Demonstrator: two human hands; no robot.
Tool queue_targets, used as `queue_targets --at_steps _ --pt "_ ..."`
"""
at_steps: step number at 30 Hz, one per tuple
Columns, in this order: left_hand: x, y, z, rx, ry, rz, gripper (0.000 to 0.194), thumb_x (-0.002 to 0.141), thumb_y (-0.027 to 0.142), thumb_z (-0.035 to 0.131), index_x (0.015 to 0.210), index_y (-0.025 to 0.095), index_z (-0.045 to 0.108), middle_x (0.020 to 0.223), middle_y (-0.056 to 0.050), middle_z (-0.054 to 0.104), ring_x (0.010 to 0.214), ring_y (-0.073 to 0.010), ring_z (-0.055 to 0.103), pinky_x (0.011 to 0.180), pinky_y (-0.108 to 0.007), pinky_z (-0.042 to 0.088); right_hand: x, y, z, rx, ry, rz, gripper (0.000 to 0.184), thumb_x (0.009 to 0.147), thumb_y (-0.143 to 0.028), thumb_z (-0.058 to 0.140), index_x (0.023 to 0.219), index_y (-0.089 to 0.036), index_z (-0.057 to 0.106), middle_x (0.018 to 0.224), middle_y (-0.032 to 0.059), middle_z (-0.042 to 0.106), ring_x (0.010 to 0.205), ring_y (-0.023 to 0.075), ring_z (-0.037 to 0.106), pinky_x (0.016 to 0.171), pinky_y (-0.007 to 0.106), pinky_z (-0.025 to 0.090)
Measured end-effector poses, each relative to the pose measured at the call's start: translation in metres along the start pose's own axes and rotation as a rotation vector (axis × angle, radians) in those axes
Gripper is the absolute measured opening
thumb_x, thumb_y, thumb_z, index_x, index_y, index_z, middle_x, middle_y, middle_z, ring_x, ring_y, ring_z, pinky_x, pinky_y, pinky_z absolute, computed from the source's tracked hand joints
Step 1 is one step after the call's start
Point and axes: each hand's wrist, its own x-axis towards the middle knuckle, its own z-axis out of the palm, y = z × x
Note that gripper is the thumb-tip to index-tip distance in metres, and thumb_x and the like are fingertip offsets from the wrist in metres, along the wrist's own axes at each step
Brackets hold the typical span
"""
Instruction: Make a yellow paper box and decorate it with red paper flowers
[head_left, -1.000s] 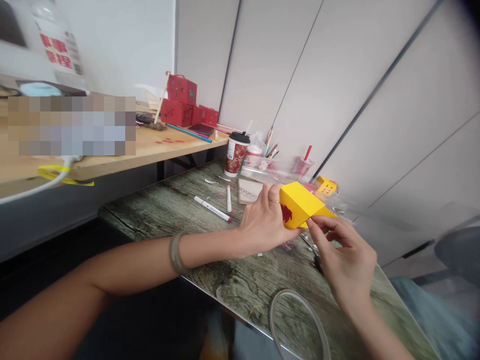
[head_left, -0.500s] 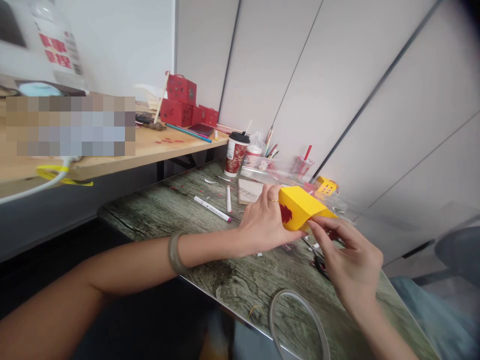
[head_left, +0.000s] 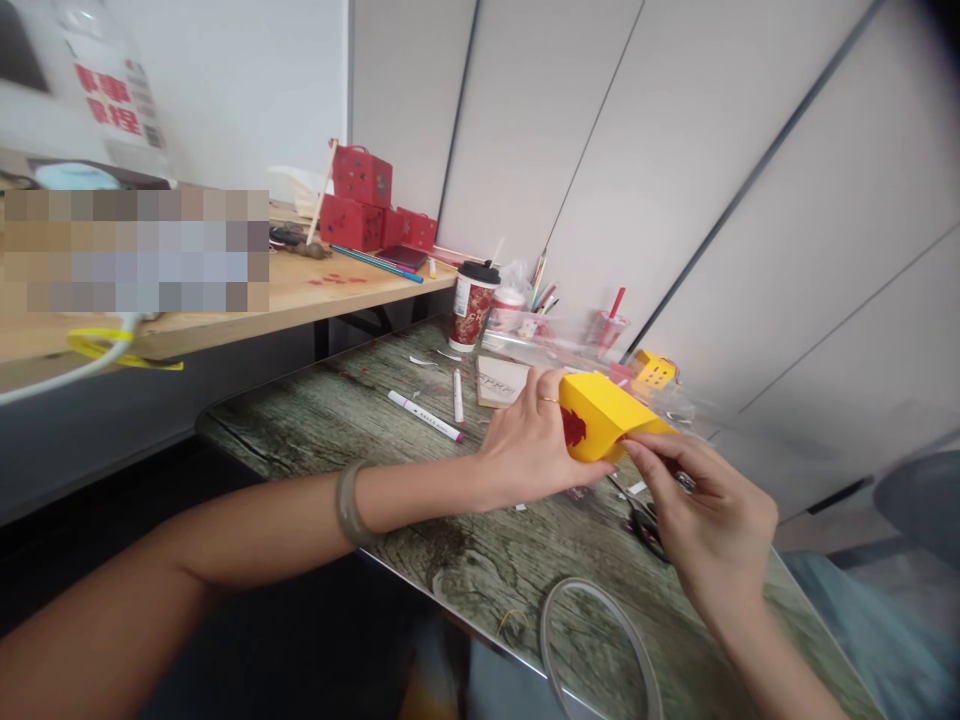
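Observation:
A yellow folded paper box (head_left: 611, 408) with a dark red cut-out figure on its near side is held up above the dark wood-grain table (head_left: 300, 410). My left hand (head_left: 529, 445) grips its left end, thumb along the bottom edge and fingers behind. At the open right end, my right hand (head_left: 709, 510) pinches the edge of a flap between thumb and fingers. Black-handled scissors (head_left: 646, 528) lie on the table, partly covered by my right hand. White markers, one of them a purple-tipped marker (head_left: 425, 416), rest left of the box.
Behind the box stand a lidded paper cup (head_left: 472, 308), a cup with a red straw (head_left: 609, 325) and a finished-looking yellow box (head_left: 654, 371). Red paper boxes (head_left: 352, 222) are stacked on the higher wooden desk (head_left: 285, 300). A pale cable loop (head_left: 551, 640) hangs over the front edge.
My right hand has shifted slightly right and down at the flap, and a little more of the scissors shows. My left hand keeps its hold on the box.

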Motion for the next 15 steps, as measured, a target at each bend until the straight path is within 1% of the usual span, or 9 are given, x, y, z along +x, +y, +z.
queue_targets --at_steps 4,10,15 --pt "-0.0005 -0.0003 -0.0002 -0.024 -0.011 0.002 0.089 0.057 0.062 0.063 0.123 0.018 0.022 0.121 -0.013 0.042 0.104 -0.0310 0.053 0.079 -0.050 0.049 0.0002 -0.0010 -0.0003 -0.001 0.005 0.008 0.002 0.076 -0.021 0.064 0.077 -0.020 0.065 0.075 0.0003 0.068 0.067 0.0118 0.060 0.065 0.023 0.045" --pt "-0.0003 0.0020 -0.0009 -0.091 -0.067 -0.068 0.089 0.055 0.065 0.063 0.122 0.021 0.023 0.121 -0.012 0.043 0.100 -0.0303 0.055 0.076 -0.047 0.050 0.0009 -0.0056 -0.0014 -0.002 -0.010 0.032 0.005 0.076 -0.024 0.064 0.080 -0.021 0.066 0.078 0.0000 0.068 0.062 0.0112 0.056 0.062 0.024 0.044" --pt "-0.0007 0.0034 -0.0008 -0.084 -0.065 -0.076 0.089 0.057 0.063 0.063 0.124 0.020 0.022 0.121 -0.013 0.042 0.101 -0.0309 0.055 0.077 -0.046 0.049 0.0008 -0.0082 0.0006 -0.020 -0.008 0.064 0.006 0.077 -0.024 0.062 0.081 -0.020 0.065 0.075 -0.0006 0.065 0.059 0.0107 0.053 0.059 0.025 0.043"
